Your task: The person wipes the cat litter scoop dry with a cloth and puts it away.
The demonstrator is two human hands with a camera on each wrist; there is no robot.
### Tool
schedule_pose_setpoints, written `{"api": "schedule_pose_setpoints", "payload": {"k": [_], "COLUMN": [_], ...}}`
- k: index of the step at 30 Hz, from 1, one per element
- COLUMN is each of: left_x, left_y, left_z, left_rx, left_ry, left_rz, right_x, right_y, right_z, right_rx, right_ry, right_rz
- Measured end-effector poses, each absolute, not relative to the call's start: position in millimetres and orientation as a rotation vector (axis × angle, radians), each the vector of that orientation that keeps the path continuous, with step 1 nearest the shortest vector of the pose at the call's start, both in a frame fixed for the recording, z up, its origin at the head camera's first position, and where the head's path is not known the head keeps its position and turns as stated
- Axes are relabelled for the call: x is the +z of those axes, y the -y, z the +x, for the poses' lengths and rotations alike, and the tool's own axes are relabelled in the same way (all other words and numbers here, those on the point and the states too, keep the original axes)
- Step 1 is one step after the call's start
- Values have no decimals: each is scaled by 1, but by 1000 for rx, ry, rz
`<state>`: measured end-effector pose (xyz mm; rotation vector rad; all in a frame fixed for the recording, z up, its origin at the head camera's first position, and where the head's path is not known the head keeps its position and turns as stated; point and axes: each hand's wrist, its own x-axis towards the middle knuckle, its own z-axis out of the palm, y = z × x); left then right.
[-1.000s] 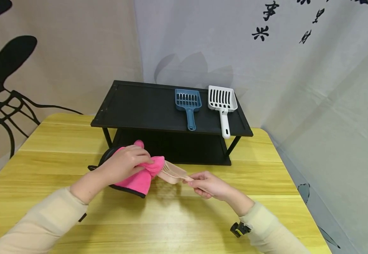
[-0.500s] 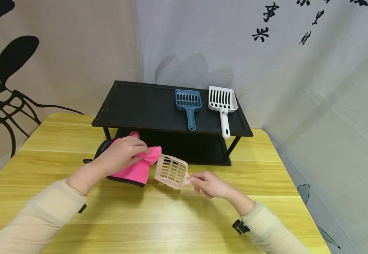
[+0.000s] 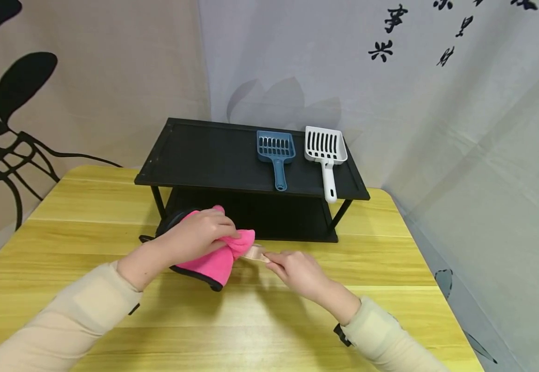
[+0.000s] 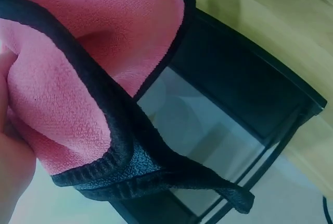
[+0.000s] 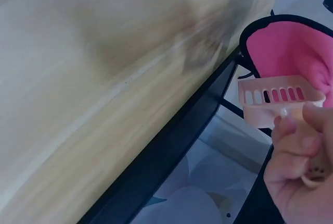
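Observation:
My left hand [image 3: 200, 237] grips a pink cloth [image 3: 208, 266] with black edging, bunched so that a fold presses against the scoop. In the left wrist view the cloth [image 4: 57, 104] shows a dark grey-blue underside and a black strap end. A beige slotted litter scoop [image 3: 254, 252] is held by its handle in my right hand [image 3: 304, 274], above the table. Seen from the head, the scoop is nearly edge-on and its far end is behind the cloth. The right wrist view shows the slots of the scoop [image 5: 255, 113] and the pink cloth right behind them.
A black two-tier rack [image 3: 204, 155] stands at the back of the wooden table [image 3: 251, 330], just beyond both hands. On its top lie a blue litter scoop [image 3: 276, 150] and a white litter scoop [image 3: 327, 150]. A fabric backdrop [image 3: 269, 62] hangs behind.
The beige scoop first turned its slotted face to the head view, then tilted back nearly edge-on. The cloth rose slightly left, then came down and right over the scoop. The right hand rolled over.

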<state>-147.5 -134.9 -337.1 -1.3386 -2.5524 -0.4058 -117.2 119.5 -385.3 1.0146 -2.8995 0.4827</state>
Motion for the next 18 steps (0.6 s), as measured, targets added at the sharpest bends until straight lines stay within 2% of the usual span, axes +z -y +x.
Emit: {"api": "schedule_pose_setpoints", "payload": {"k": [10,18], "left_x": [-344,-350], "left_y": [151,174], "left_z": [-148,-156], "left_rx": [-431,-418], "left_ry": [2560,2569], "left_rz": [-1297,-1179], "right_x": [-383,-389], "right_y": [-129,-138], "right_z": [-115,-116], "right_rx": [548,451], "right_ry": [2878,2911], "right_rz": [1066,980]}}
